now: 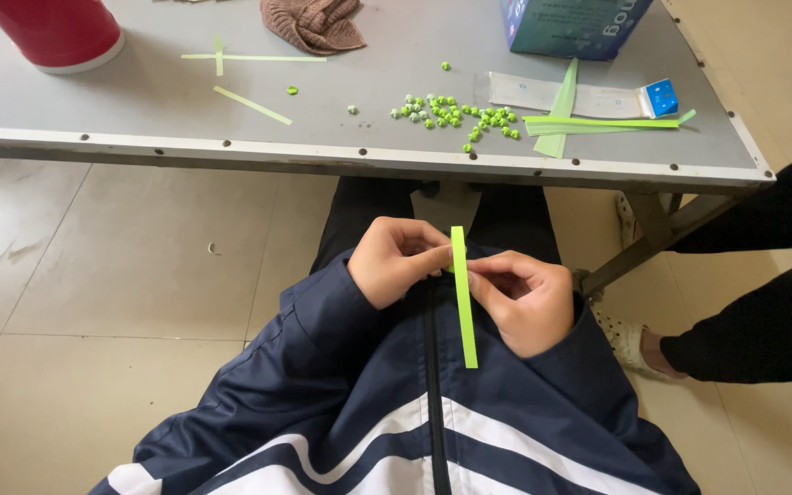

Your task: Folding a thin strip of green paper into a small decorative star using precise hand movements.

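A long green paper strip [463, 298] hangs upright between both hands over my lap. My left hand [396, 259] pinches the strip near its top from the left side. My right hand [526, 301] pinches it from the right, fingertips meeting the left fingers at the strip. Both sleeves are dark navy with white stripes. On the grey table [167, 110] above lies a scatter of several small green folded paper stars [456, 112] and a bundle of green strips [598, 123].
A red cylinder [52, 32] stands at the table's far left, a brown knitted cloth [315, 23] at the top middle, a teal box [572, 26] at the top right. Loose strips [251, 104] lie on the table. Another person's dark-clad legs [763, 321] are at right.
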